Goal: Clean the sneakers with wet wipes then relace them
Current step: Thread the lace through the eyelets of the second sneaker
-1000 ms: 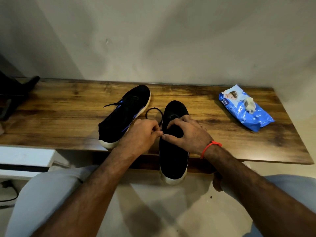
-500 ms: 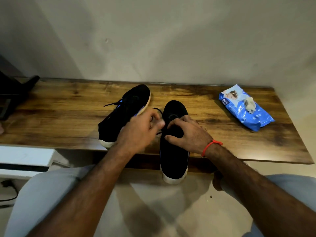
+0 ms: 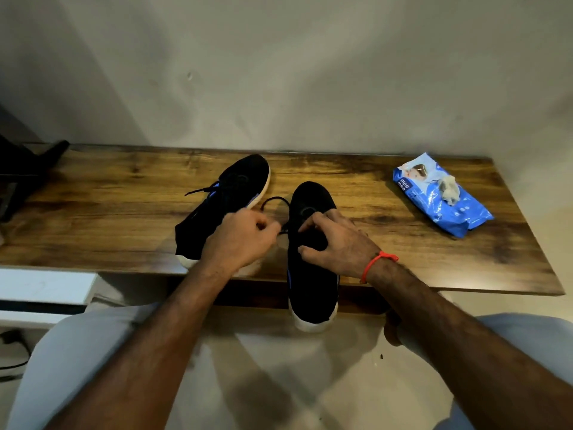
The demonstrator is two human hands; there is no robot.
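Two black sneakers with white soles lie on a wooden table (image 3: 93, 231). The right sneaker (image 3: 311, 293) points away from me and its heel hangs over the front edge. The left sneaker (image 3: 226, 200) lies angled beside it, with laces trailing to the left. My left hand (image 3: 240, 240) pinches a black lace (image 3: 274, 201) that loops up between the two shoes. My right hand (image 3: 336, 242) grips the upper of the right sneaker near the eyelets, thumb and fingers curled around it. A red band circles my right wrist.
A blue pack of wet wipes (image 3: 440, 195) with a crumpled used wipe (image 3: 448, 189) on top lies at the table's right. A dark object (image 3: 28, 169) stands at the far left edge. A wall runs behind the table; my knees are below.
My left hand has pulled the lace end from low beside the shoe upward and slightly left, tightening the loop. My right hand has stayed on the right sneaker.
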